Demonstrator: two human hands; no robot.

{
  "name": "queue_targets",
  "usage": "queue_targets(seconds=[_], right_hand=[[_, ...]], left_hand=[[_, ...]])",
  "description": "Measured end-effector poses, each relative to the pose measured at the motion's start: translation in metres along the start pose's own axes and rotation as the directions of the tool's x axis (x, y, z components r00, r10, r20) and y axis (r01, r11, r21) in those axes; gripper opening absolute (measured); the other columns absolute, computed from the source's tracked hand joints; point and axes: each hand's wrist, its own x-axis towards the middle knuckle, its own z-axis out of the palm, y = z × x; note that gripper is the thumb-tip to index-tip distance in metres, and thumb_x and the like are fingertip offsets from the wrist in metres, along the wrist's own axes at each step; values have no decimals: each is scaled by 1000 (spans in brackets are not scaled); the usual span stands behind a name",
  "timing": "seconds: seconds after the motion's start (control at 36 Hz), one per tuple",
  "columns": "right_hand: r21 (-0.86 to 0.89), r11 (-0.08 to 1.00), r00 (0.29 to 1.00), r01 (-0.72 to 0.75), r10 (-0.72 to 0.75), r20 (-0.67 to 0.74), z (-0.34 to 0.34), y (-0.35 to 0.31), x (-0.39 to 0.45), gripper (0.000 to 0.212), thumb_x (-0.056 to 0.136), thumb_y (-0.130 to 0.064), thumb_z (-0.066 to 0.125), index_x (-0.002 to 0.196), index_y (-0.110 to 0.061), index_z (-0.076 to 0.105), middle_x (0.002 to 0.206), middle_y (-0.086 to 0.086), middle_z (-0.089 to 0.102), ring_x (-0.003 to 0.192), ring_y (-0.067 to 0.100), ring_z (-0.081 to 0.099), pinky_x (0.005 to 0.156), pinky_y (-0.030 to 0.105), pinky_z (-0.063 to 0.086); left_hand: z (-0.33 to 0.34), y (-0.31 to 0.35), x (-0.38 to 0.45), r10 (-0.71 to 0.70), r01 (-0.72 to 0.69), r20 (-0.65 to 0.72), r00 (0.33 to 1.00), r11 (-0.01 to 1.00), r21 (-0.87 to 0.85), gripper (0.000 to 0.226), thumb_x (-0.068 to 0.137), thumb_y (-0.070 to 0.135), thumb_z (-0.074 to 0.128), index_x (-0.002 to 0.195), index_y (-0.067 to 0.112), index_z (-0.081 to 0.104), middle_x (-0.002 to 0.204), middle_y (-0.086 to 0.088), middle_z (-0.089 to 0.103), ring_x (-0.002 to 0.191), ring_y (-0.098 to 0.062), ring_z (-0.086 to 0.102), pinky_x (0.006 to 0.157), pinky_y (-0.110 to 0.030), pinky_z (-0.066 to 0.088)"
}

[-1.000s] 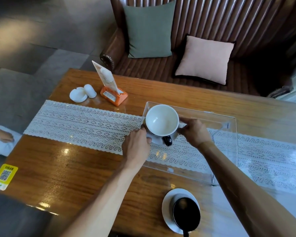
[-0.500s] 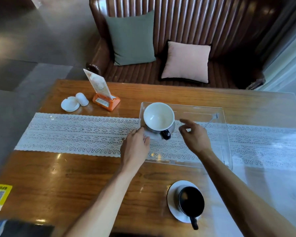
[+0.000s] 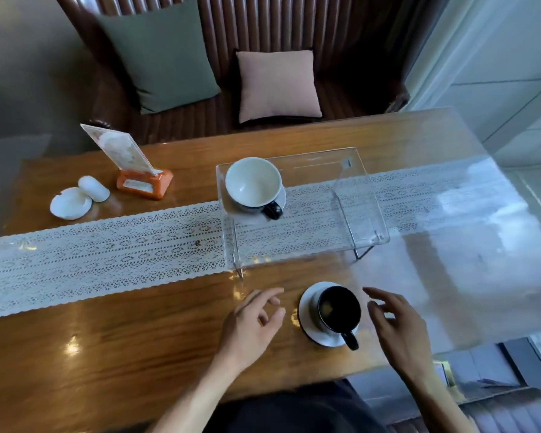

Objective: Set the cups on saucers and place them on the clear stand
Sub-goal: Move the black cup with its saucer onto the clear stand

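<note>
A white-lined cup [image 3: 253,182] with a dark handle sits on its saucer [image 3: 281,198] on the left part of the clear stand [image 3: 366,214]. The stand straddles the lace runner [image 3: 107,251]. Near the table's front edge a black cup [image 3: 339,309] stands on a white saucer [image 3: 306,323], handle pointing toward me. My left hand [image 3: 252,325] hovers just left of that saucer, fingers apart, holding nothing. On the saucer's other side my right hand [image 3: 394,329] is also open and empty. Neither hand touches the saucer.
An orange-based menu holder [image 3: 144,182] and two white ceramic pieces [image 3: 75,200] stand at the back left of the wooden table [image 3: 107,339]. Behind the table is a leather bench with a green cushion [image 3: 163,54] and a pink cushion [image 3: 277,84].
Both hands have let go of the white cup's saucer on the stand and drawn back to either side of the black cup. The view has tilted down and right.
</note>
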Motion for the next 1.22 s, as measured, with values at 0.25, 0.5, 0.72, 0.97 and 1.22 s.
queue_targets(seconds=[0.25, 0.5, 0.72, 0.97, 1.22], right_hand=[[-197, 965, 956, -170, 210, 205, -8, 60, -6, 41, 92, -16, 60, 131, -31, 58, 116, 5, 67, 88, 15, 65, 76, 33, 48], [-258, 962, 881, -87, 195, 430, 9, 84, 31, 61, 88, -17, 61, 144, -30, 42, 118, 3, 63, 103, 28, 64, 87, 41, 52], [-159, 984, 837, -79, 153, 525, 19, 92, 64, 62, 82, -12, 68, 134, -42, 52, 83, -8, 68, 79, 3, 65, 65, 15, 47], [-59, 995, 799, -79, 98, 594, 17, 104, 75, 63, 82, -9, 69, 132, -43, 52, 77, 3, 76, 76, 23, 71, 65, 28, 54], [-40, 993, 753, -107, 107, 649, 19, 101, 79, 67, 77, -4, 64, 126, -47, 50, 75, 12, 73, 59, 19, 60, 58, 39, 50]], left_hand=[[39, -20, -1, -217, 176, 270, 938, 970, 166, 56, 84, 37, 70, 137, 35, 49, 108, 13, 59, 74, -7, 52, 78, -21, 47], [76, -27, 10, -372, 349, 212, 904, 927, 138, 81, 74, 38, 79, 144, 34, 40, 97, 8, 62, 94, -12, 58, 86, -26, 45], [96, -21, 7, -441, 434, 168, 882, 897, 78, 79, 74, 30, 80, 141, 41, 41, 80, 17, 68, 75, 12, 59, 68, -10, 40], [107, -14, 4, -500, 502, 100, 860, 865, 6, 83, 70, 17, 83, 139, 42, 44, 79, 8, 71, 73, 12, 62, 62, -4, 41], [115, -6, 0, -536, 538, 42, 843, 838, -93, 82, 73, 4, 79, 141, 36, 44, 76, 5, 65, 70, -3, 63, 70, -17, 48]])
